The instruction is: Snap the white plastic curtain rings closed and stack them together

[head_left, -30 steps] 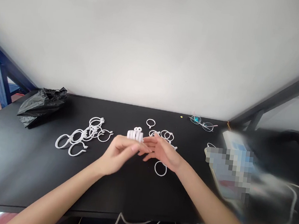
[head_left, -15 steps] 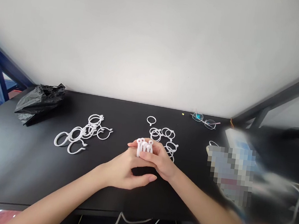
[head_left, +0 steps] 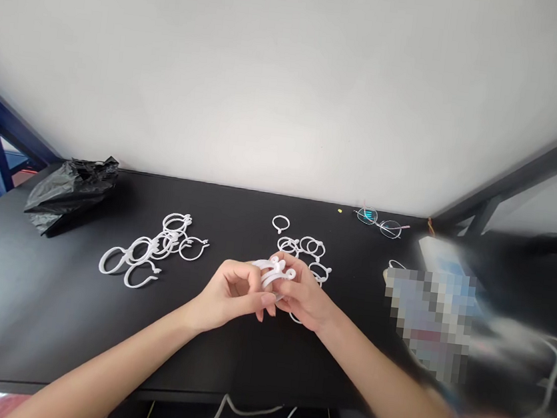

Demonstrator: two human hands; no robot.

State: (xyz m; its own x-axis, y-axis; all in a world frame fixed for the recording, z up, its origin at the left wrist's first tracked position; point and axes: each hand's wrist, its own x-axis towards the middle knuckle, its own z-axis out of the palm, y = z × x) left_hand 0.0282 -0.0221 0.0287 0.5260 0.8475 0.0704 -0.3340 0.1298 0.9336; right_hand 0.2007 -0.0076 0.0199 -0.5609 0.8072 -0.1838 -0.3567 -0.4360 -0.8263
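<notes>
Several white plastic rings (head_left: 277,272) with small eyelet ends are bunched between my two hands. My left hand (head_left: 233,294) is closed on the bunch from the left, its thumb and fingers curled inward. On the other side my right hand (head_left: 302,292) grips the same rings, its fingers partly hidden behind them. Behind and beside my right hand lies a loose group of similar rings (head_left: 312,246), some covered by the hand. To the left of my hands another group of white rings (head_left: 166,243) overlaps on the black table (head_left: 94,329); some show a gap.
A crumpled black plastic bag (head_left: 74,192) sits at the back left. Eyeglasses (head_left: 379,224) lie near the wall at the back right. A partly pixelated phone-like object (head_left: 419,319) and a blurred white box (head_left: 445,268) are to the right, with white cables (head_left: 554,374).
Both hands have turned the ring bunch, which now tilts to the right. My left thumb and fingers have curled in around it; before, the left hand was flatter with its thumb out.
</notes>
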